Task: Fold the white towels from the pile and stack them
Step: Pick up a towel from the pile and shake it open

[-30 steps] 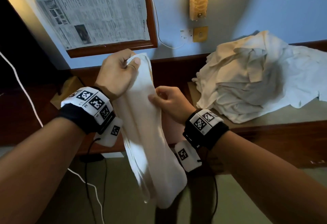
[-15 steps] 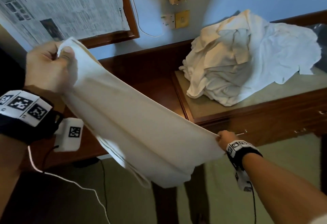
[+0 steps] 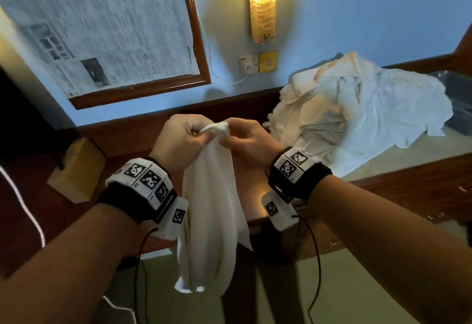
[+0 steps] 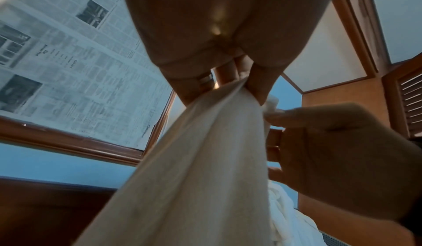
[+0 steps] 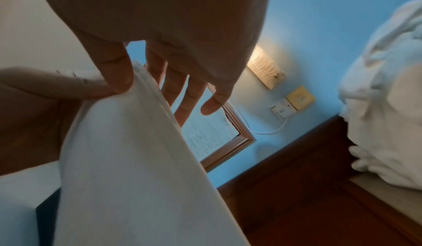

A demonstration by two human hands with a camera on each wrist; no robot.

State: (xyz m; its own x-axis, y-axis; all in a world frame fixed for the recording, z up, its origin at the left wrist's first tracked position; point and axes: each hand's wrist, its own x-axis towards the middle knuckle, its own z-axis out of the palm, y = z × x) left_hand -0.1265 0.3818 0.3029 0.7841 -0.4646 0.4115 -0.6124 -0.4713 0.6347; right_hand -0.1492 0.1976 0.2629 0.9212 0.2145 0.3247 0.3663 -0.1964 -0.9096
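A white towel [image 3: 212, 211] hangs doubled over in front of me, its top ends bunched between both hands. My left hand [image 3: 184, 139] grips the top ends in a curled fist. My right hand [image 3: 242, 137] pinches the same ends between thumb and forefinger, the other fingers loosely spread. In the left wrist view the towel [image 4: 194, 168] drops from the left fingers, with the right hand [image 4: 338, 156] beside it. In the right wrist view the right thumb presses the towel [image 5: 128, 159]. The pile of white towels [image 3: 357, 114] lies crumpled on the table at the right.
The wooden table [image 3: 398, 180] has a pale top under the pile. A framed newspaper [image 3: 102, 29], a lit wall lamp [image 3: 263, 4] and a socket [image 3: 249, 65] are on the blue wall. A cardboard box [image 3: 76, 170] sits at the left. Cables hang from the wrist cameras.
Half a second ago the towel was stretched wide between the hands. The right hand has come up to the left, bringing the two ends together, and the towel now hangs doubled.
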